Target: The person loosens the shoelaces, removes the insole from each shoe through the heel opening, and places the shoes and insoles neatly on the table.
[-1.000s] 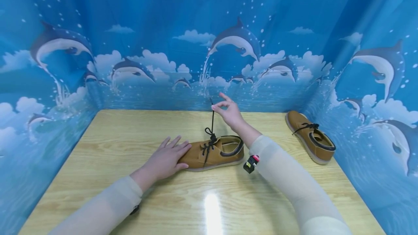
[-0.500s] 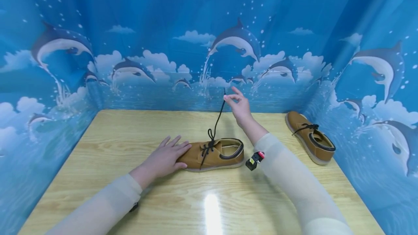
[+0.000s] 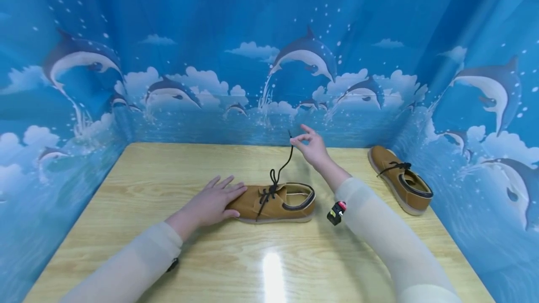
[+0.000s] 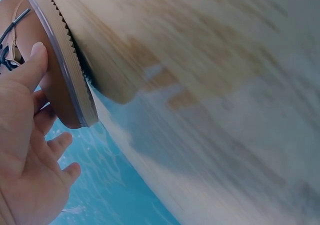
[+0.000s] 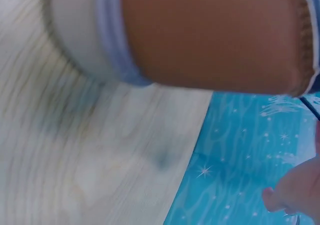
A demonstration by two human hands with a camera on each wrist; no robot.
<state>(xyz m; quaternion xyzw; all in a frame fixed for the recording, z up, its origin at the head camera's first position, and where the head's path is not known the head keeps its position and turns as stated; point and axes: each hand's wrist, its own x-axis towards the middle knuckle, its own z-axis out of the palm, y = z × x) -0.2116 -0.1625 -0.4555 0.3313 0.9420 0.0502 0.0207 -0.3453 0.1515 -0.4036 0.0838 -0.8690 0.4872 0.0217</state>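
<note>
A brown low shoe lies sole down on the table, its toe to the left. Over the toe rests my left hand, fingers spread and straight; in the left wrist view the thumb presses the upper. My right hand is raised behind the shoe. Its thumb and a finger pinch the end of a black shoelace, which curves slackly down to the knot. One upright loop stands at that knot, and another lace end trails over the near side. In the right wrist view the heel fills the top.
At the table's back right corner stands a second brown shoe with its black laces tied. Blue curtains printed with dolphins rise behind and beside the wooden table.
My right hand has moved right with the lace end, rising and then dropping a little. The lace went from taut and upright to slanted and slack. My left hand has stayed on the toe.
</note>
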